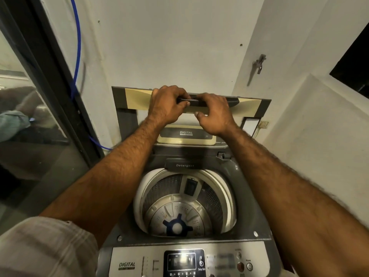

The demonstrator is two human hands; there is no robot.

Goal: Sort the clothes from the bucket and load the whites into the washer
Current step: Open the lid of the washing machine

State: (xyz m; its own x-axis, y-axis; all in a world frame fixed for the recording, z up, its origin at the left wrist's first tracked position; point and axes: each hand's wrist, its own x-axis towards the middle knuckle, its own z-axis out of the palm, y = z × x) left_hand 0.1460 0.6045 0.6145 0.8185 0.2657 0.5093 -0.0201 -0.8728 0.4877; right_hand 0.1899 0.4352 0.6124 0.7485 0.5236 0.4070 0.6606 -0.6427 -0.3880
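left hand (166,104) and right hand (214,114) curl side by side round the handle (232,101), which runs crosswise along the raised lid's (135,98) top edge. the washer's (245,196) bare drum (211,204) lies below them; bucket and clothes are out of view.

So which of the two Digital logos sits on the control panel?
The lower Digital logo, dark letters left of the display; the other, white on grey, is on the raised lid.
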